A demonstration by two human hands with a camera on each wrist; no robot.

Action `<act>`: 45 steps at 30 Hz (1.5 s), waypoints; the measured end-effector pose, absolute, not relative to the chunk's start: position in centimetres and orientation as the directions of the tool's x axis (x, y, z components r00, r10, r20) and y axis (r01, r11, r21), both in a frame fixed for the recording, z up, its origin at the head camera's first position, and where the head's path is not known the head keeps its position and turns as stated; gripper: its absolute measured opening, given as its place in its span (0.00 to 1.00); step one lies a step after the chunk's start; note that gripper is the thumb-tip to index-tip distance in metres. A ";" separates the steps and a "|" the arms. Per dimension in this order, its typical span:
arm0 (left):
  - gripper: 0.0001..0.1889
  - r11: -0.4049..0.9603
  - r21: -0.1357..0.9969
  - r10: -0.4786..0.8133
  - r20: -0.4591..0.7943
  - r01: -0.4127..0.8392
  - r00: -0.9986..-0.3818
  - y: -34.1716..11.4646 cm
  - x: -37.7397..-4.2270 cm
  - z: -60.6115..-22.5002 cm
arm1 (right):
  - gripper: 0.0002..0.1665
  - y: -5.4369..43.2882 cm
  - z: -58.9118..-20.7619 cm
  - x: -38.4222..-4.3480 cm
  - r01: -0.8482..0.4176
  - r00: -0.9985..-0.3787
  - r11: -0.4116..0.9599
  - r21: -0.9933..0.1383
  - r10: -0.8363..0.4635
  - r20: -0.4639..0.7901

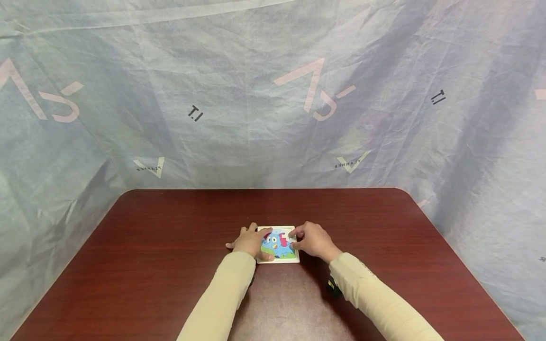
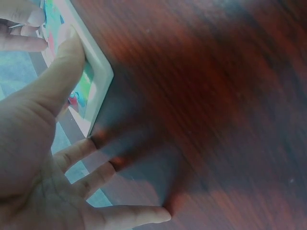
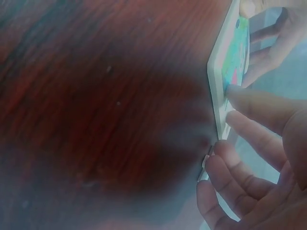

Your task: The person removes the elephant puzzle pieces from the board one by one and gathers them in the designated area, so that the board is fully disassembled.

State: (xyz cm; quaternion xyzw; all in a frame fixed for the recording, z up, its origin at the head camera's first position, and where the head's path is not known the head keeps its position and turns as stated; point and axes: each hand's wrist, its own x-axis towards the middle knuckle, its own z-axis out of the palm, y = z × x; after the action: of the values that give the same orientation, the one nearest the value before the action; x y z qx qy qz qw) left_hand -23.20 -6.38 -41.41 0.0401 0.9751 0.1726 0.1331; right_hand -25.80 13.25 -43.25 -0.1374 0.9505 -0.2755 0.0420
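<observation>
A small jigsaw puzzle (image 1: 278,245) with a pale frame and a blue cartoon animal lies flat on the table. At its left side is my left hand (image 1: 249,242), fingers spread. The left thumb (image 2: 72,52) lies over the near rim, while several straight fingers reach the tabletop past the corner. My right hand (image 1: 314,240) is over the right edge. Its thumb (image 3: 259,103) and index finger (image 3: 254,136) bend onto the picture and appear to pinch a puzzle piece near the right rim, mostly hidden by the fingertips. The other right fingers curl beside the frame.
The dark red wooden table (image 1: 170,222) has rounded far corners. Behind and beside it hangs a grey printed cloth (image 1: 247,94). A small dark object (image 1: 334,286) shows under the right cuff.
</observation>
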 end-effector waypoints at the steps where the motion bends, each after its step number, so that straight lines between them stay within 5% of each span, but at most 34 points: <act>1: 0.42 0.937 0.348 0.124 -0.245 0.033 -0.962 -6.4 -23.2 -41.4 | 0.12 13.2 -43.2 -25.8 -0.238 -0.959 0.813 -0.531 -0.283 -0.003; 45: 0.42 0.945 0.326 0.114 -0.276 0.018 -0.954 -6.3 -23.5 -41.7 | 0.19 12.9 -43.0 -26.3 -0.334 -0.936 0.817 -0.471 -0.347 0.061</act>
State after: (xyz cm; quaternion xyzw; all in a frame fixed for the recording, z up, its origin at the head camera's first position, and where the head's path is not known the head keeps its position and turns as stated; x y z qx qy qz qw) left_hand -23.52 -6.28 -41.69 0.0339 0.9752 0.1620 0.1471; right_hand -26.28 12.94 -43.04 -0.1787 0.9529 -0.2445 0.0139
